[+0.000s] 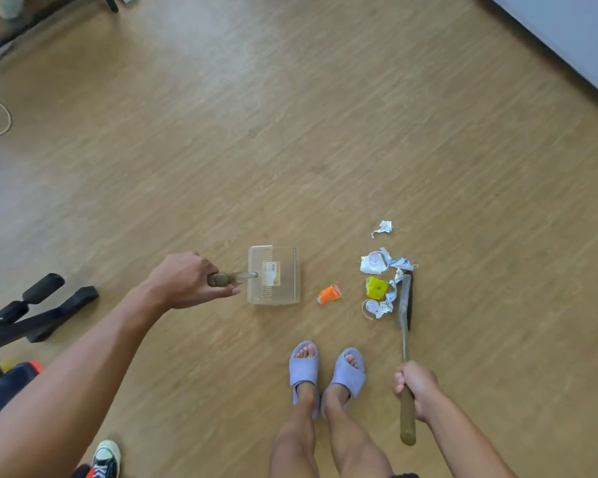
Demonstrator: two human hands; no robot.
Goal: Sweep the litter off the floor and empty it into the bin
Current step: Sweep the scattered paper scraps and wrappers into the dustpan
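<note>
Floor (pixel 290 132): wood-look planks, matt with a soft sheen. Dustpan (pixel 272 274): clear glossy plastic, paper label inside; broom (pixel 405 305) handle looks matt olive. Litter (pixel 380 284): crumpled white paper, glossy orange and yellow wrappers.

You have one view only, from the camera worn on your head, so no second view shares anything with it. It looks steeply down and a little forward at the wooden floor (pixel 325 132) from standing height. Your own feet in slippers (pixel 325 374) sit low in the frame (almost straight beneath the lens), your forearms reach in from the bottom corners, and the wide angle bends the wall's base (pixel 549 56) at the upper right.
</note>
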